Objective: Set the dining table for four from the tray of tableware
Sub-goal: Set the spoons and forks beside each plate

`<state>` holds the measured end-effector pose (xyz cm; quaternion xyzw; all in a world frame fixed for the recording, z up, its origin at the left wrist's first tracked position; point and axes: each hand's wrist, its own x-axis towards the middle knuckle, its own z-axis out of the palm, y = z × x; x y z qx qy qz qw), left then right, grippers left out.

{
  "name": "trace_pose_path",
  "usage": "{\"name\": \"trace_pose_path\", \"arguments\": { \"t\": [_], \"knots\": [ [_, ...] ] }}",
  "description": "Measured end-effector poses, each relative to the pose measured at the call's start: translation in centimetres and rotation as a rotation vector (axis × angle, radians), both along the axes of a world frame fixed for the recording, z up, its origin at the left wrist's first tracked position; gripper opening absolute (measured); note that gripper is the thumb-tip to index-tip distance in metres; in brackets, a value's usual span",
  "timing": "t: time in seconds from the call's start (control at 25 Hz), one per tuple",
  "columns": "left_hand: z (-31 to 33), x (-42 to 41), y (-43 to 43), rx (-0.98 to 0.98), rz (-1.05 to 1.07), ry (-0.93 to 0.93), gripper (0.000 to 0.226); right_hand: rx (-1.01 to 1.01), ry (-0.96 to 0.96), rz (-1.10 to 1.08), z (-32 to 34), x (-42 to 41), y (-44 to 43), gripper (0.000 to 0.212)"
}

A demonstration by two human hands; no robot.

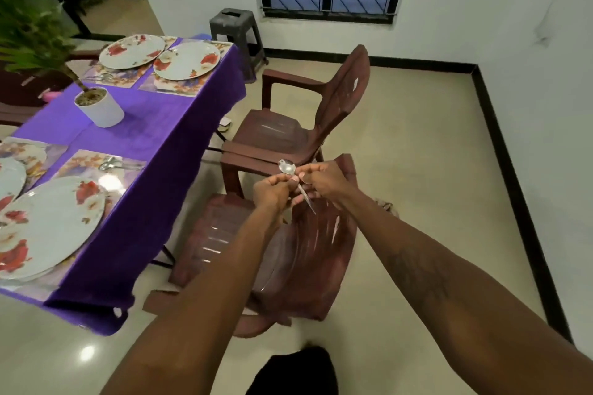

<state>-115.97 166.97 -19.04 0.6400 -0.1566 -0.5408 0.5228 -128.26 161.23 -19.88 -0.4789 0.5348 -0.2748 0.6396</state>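
Both my hands meet above a brown plastic chair, right of the table. My left hand [272,192] and my right hand [324,181] both pinch a metal spoon [286,167], bowl pointing away, handle slanting down between them. The table [167,135] under a purple cloth carries floral plates: two at the far end [131,51] [186,60], a large one near me [51,224] and another cut off at the left edge [9,176]. Spoons lie on the near placemat [110,164] and on the far one [102,76]. No tray is in view.
A white pot with a green plant [99,107] stands mid-table. Two brown plastic chairs [288,125] [272,253] sit beside the table's right side. A grey stool [236,32] stands by the wall under the window. Open tiled floor lies to the right.
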Motion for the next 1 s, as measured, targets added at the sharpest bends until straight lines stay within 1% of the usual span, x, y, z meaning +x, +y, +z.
{"name": "trace_pose_path", "arguments": {
  "t": [0.12,0.28,0.44,0.56,0.72,0.92,1.0],
  "knots": [
    [-1.2,-1.5,-4.5,0.032,0.038,-0.015,0.019,0.014,-0.005,0.037,-1.0,-1.7,-4.1,0.022],
    [-2.8,-3.1,-13.3,0.028,0.095,0.002,0.011,-0.002,-0.014,0.151,-2.2,-4.1,-13.1,0.038],
    [-3.3,-5.0,-21.4,0.033,0.150,0.028,0.007,-0.058,0.054,0.266,-1.3,-6.0,-22.0,0.043],
    [-1.8,-6.2,-26.5,0.047,0.189,0.040,0.008,-0.106,0.077,0.298,-0.3,-6.9,-28.3,0.036],
    [-0.3,-7.1,-33.2,-0.009,0.254,0.000,0.012,-0.133,0.100,0.341,0.7,-7.1,-36.0,0.022],
    [-0.1,-8.0,-43.5,-0.031,0.390,-0.091,0.014,-0.188,0.117,0.483,0.5,-5.8,-48.8,0.017],
    [-0.3,-8.6,-47.5,-0.021,0.473,-0.125,0.014,-0.216,0.118,0.583,0.4,-5.3,-53.6,0.015]
  ]
}}
